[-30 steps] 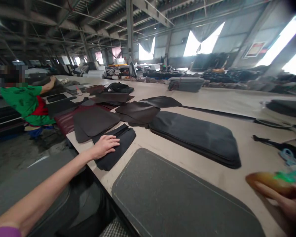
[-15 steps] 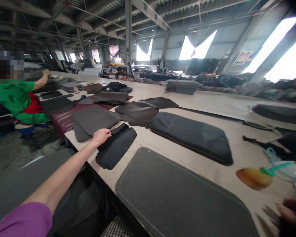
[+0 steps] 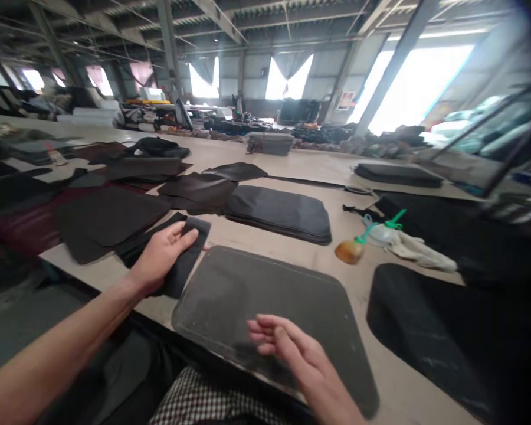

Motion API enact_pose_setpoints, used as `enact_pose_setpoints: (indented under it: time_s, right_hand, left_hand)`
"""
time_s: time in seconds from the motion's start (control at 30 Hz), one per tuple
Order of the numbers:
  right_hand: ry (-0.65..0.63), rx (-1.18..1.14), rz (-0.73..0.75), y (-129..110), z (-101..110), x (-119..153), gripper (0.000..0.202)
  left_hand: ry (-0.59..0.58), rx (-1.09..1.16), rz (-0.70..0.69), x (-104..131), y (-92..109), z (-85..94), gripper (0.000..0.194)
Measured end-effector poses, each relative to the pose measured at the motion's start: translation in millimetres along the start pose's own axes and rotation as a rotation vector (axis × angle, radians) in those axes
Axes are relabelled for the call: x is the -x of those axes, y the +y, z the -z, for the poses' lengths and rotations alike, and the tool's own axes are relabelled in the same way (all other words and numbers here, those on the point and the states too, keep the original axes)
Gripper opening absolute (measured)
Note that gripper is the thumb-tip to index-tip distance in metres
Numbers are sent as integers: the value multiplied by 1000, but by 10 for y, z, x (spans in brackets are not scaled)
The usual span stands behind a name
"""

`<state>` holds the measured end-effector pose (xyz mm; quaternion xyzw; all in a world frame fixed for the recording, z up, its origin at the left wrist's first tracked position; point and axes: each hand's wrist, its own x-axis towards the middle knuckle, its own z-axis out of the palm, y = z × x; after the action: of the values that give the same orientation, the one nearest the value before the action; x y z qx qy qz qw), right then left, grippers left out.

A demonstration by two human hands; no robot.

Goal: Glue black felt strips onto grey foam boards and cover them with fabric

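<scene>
My left hand grips a dark fabric piece between thumb and fingers, lifted a little at the table's front edge. More black fabric lies beneath and left of that hand. Over the large grey board with rounded corners hovers my right hand, its fingers loosely curled and apart, holding nothing. A pale stitched-looking line follows the board's rim. Behind the board lies a stack of black rounded panels. To the left rest dark flat sheets.
A bottle of amber liquid with a green nozzle stands right of the board, beside a white cloth. Black panels cover the right side. A grey stack and another dark stack sit farther back on the table.
The view has turned right, and the co-worker has left the picture. My left hand has lifted a fabric piece rightward. My right hand has come from the far right to over the board.
</scene>
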<state>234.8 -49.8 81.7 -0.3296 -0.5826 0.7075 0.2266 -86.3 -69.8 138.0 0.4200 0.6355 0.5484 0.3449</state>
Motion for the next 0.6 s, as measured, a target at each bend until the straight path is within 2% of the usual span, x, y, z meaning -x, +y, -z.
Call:
enact_pose_setpoints:
  time_s: [0.07,0.13,0.2,0.23,0.33,0.37,0.4,0.53,0.6]
  right_hand:
    - [5,-266,36,-3,-212,-11,56]
    - [91,-475,53,32,-278,-1,56]
    - [224,-586,60,89,-234,50,51]
    - [294,-608,64,122,-186,90,47]
    - [438,-618,63,222,-20,242,39]
    - [458,-614,52,250,24,292,39]
    - [470,-615,37,272,58,337,42]
    - [567,-643,49,296,93,417,47]
    - [634,-646,86,279,93,400,50]
  left_hand:
    - [-185,96,168,436,15,-493,52]
    - [-401,146,320,831,-70,-897,52]
    - [-585,158,374,1109,-189,-1195,51]
    - [-671,120,345,1191,-237,-1305,49]
    - [-877,-74,163,1235,-282,-1504,40]
    - [-918,-104,145,1205,-271,-1541,39]
    - [-942,-88,177,1167,-257,-1571,40]
    - [-932,165,487,1059,-236,-1674,54]
    - [-960,165,493,1036,-230,-1718,54]
